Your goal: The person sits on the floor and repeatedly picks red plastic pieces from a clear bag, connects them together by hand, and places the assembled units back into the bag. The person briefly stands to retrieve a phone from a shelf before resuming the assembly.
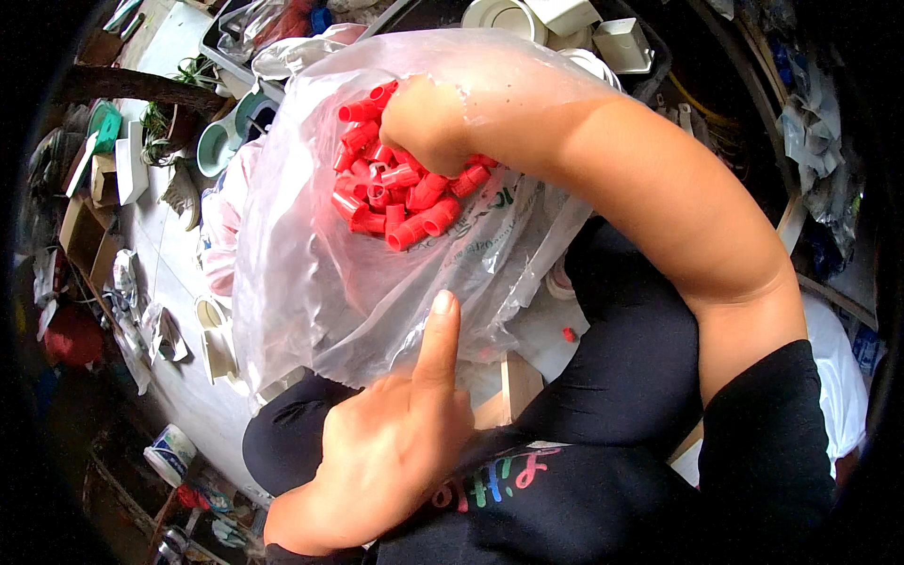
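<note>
A large clear plastic bag [311, 311] with faint green print lies spread across my lap, its mouth turned toward me. Inside it is a heap of short red plastic tube fittings [381, 184]. My right hand [424, 127] reaches into the bag from the right, wrist bent down over the heap; its fingers are hidden among the fittings. At the bag's near edge, my left hand [395, 443] has its thumb stretched over the plastic, while the other fingers are tucked out of sight behind the rim.
White plastic containers [621, 45] are piled beyond the bag. One red bit [569, 334] lies on the floor beside my knee. A wooden piece [518, 386] sits between my legs. To the left are a white tub [171, 454], pale green pots [218, 143] and cardboard boxes [85, 231].
</note>
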Demonstrator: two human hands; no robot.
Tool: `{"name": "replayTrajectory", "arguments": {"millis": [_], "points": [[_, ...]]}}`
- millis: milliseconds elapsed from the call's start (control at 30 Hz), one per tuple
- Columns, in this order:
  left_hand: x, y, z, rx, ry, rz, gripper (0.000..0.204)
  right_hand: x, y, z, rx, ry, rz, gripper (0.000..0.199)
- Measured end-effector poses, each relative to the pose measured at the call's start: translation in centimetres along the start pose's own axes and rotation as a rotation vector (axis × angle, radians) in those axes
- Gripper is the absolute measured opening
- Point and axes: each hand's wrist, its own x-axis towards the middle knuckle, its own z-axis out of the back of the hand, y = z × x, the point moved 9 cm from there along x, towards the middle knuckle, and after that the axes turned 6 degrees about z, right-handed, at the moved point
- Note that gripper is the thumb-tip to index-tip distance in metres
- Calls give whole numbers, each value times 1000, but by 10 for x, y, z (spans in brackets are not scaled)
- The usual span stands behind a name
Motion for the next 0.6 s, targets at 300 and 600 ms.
{"name": "replayTrajectory", "arguments": {"millis": [300,600], "points": [[1,1,22,-18,-314,-110,36,-8,12,-23,-75,127,-75,26],[-7,-2,24,-127,-377,-228,30,-4,41,-28,-1,120,117,24]]}}
